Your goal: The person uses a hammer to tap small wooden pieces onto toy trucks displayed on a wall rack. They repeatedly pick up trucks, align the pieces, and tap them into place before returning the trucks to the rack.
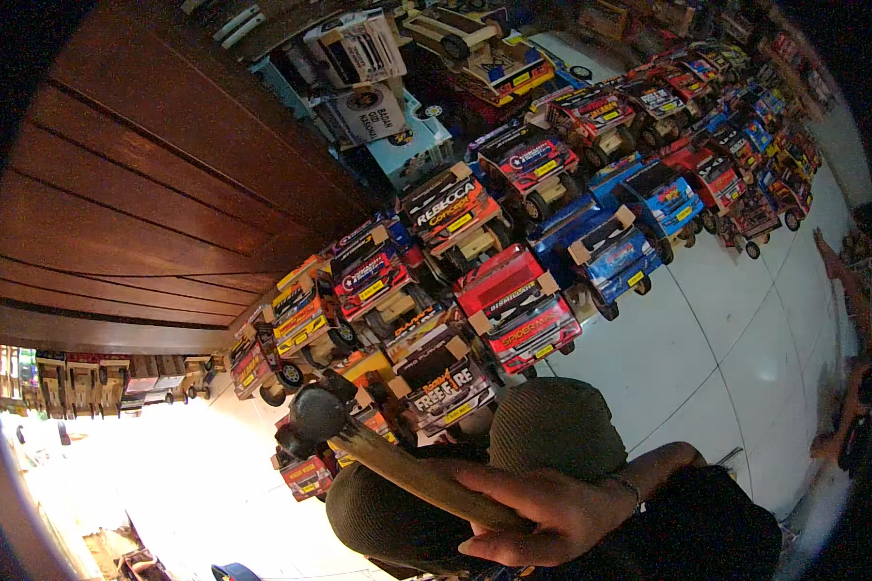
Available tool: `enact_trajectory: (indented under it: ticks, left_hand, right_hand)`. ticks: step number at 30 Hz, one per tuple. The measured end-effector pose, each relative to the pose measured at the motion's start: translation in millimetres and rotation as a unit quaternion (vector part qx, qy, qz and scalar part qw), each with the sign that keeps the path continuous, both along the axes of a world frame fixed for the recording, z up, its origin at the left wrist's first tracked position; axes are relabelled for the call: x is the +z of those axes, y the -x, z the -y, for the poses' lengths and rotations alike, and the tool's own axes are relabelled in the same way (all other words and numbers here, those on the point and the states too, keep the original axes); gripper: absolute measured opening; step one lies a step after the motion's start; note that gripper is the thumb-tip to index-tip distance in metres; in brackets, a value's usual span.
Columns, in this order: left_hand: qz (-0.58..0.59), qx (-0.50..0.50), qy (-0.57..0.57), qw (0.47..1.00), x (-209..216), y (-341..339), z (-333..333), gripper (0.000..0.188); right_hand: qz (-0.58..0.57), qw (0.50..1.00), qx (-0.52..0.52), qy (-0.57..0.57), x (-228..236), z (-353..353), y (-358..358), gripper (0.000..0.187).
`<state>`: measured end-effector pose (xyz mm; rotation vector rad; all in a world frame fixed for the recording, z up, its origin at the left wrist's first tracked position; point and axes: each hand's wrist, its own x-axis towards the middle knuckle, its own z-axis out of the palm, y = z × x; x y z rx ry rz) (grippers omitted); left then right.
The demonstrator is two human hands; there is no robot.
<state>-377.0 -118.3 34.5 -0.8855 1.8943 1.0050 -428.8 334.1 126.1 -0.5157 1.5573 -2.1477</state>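
Note:
My right hand [562, 508], with a bracelet at its wrist, is closed round the wooden handle of a hammer [421, 484]. The hammer slants up and left, and its dark, rounded head [315, 414] is in front of the nearest toy trucks. Olive ribbed fabric [557, 426] bulges just beyond the hand, with a second rounded part left of it under the handle. Close beyond the fabric stands a dark toy truck [443, 387], its lower edge partly hidden. Beside it is a red toy truck [515, 308]. My left hand is out of view.
Rows of painted toy trucks [606, 252] run across pale floor tiles [683, 358] toward the upper right. Brown wooden panelling [165, 184] fills the upper left. More toy trucks [111, 382] line the far left, near bright glare. Light blue and white toy trucks [412, 155] stand behind the rows.

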Motion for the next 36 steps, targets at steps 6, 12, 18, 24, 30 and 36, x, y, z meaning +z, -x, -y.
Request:
enact_trajectory:
  ticks: [6, 12, 18, 24, 30, 36]
  left_hand:
    - [-0.002, 0.018, -0.001, 1.0, -4.0, -15.3, 0.3, 0.049]
    - [0.0, 0.04, -0.003, 0.999, -4.1, -32.5, 1.7, 0.046]
    - [0.006, 0.048, 0.0, 0.999, -3.1, -36.9, -0.5, 0.043]
    - [0.016, 0.045, 0.004, 0.999, -3.3, -34.2, 0.7, 0.041]
    - [0.022, 0.031, 0.01, 0.999, -3.6, -22.7, -2.1, 0.04]
    - [0.022, 0.027, 0.013, 0.999, -1.8, -18.1, -3.7, 0.04]
  right_hand:
    - [-0.037, 0.999, 0.018, -0.005, 1.0, -1.1, 4.2, 0.08]
    - [-0.092, 0.995, 0.022, -0.016, 3.5, 2.8, 12.7, 0.081]
    - [-0.051, 0.998, -0.001, 0.038, -6.5, 8.7, 5.3, 0.082]
    - [-0.032, 0.999, 0.02, 0.023, -9.5, 3.4, 0.9, 0.082]
    - [0.037, 0.994, 0.059, 0.088, -11.1, 5.0, 5.1, 0.08]
    - [-0.024, 0.993, 0.044, 0.103, -15.2, 10.8, 11.4, 0.079]
